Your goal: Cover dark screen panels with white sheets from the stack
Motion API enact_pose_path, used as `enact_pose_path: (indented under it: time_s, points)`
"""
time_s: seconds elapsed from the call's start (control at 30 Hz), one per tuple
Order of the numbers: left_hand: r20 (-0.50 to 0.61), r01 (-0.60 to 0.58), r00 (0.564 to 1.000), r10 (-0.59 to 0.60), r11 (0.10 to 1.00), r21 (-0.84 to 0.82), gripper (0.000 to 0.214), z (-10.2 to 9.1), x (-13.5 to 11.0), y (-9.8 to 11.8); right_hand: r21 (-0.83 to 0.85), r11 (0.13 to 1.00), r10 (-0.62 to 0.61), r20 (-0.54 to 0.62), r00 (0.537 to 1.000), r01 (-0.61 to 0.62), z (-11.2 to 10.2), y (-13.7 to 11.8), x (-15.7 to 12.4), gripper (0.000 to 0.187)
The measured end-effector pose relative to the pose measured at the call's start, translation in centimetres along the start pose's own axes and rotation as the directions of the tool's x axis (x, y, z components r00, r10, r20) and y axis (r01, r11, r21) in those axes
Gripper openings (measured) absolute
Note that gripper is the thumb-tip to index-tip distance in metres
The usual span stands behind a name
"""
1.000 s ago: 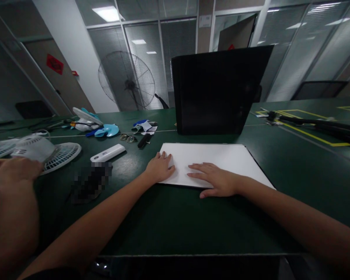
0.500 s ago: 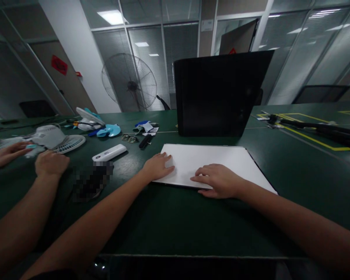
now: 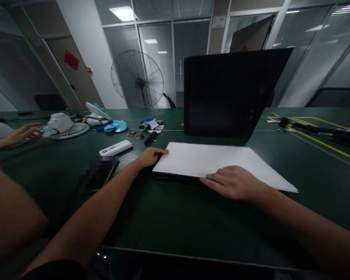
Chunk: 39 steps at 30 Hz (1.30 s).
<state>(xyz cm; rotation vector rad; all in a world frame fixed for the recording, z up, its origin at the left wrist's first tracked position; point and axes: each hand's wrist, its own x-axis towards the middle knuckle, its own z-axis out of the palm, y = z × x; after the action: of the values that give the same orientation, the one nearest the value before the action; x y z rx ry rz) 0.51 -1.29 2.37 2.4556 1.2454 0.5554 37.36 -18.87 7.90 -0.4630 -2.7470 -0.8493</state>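
Observation:
A thin stack of white sheets (image 3: 198, 157) lies over a flat black-edged panel (image 3: 175, 177) on the green table. At its left edge, my left hand (image 3: 150, 156) grips with the fingertips reaching onto the white surface. Along the front edge, my right hand (image 3: 231, 182) has its fingers together, closed on the sheets' rim; its thumb is hidden. The sheets' right front corner sticks out past the panel, and layers show there. Behind stands a large black screen-like panel (image 3: 227, 93), upright and leaning.
Left of my arm are a white handheld device (image 3: 116, 148), a blurred-out dark object (image 3: 99, 175), glasses (image 3: 135, 135) and small fan parts (image 3: 116, 126). Another person's hand (image 3: 26, 132) touches a white fan (image 3: 60, 122). Black rods (image 3: 317, 130) lie at right.
My left hand has moved from on top of the white surface to its left edge. My right hand has closed at the front edge. The sheets' right corner now juts out. The view shifted left.

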Motion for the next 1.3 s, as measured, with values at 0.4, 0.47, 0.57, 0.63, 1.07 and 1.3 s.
enact_pose_path:
  time_s: [0.4,0.47,0.57,0.63,1.07,1.3]
  points:
    - [-0.055,-0.226,0.971,0.232,0.969,0.102,0.06,0.4,0.0,1.1,0.014,0.985,0.169,-0.195,0.966,-0.169,-0.7,3.6,-3.3,0.044]
    - [-0.104,-0.197,0.972,0.208,0.974,0.108,0.053,0.8,0.2,1.4,-0.009,0.975,0.216,-0.228,0.95,-0.223,-0.1,3.8,-3.6,0.04]
    - [-0.187,-0.148,0.968,0.166,0.983,0.106,0.045,1.3,0.5,1.6,-0.053,0.928,0.34,-0.282,0.897,-0.368,1.4,3.8,-3.7,0.033]
    - [-0.226,-0.127,0.962,0.152,0.985,0.12,0.043,1.5,0.5,1.8,-0.091,0.902,0.379,-0.3,0.875,-0.422,2.3,3.8,-3.8,0.03]
    - [-0.242,-0.118,0.957,0.16,0.977,0.177,0.066,2.9,0.5,2.8,-0.217,0.78,0.548,-0.218,0.808,-0.587,0.5,5.6,-4.6,0.021]
    - [-0.19,-0.005,0.981,0.048,0.975,0.223,0.071,3.3,1.0,1.8,-0.459,0.464,0.801,-0.146,0.58,-0.757,-3.5,5.9,-5.0,0.033]
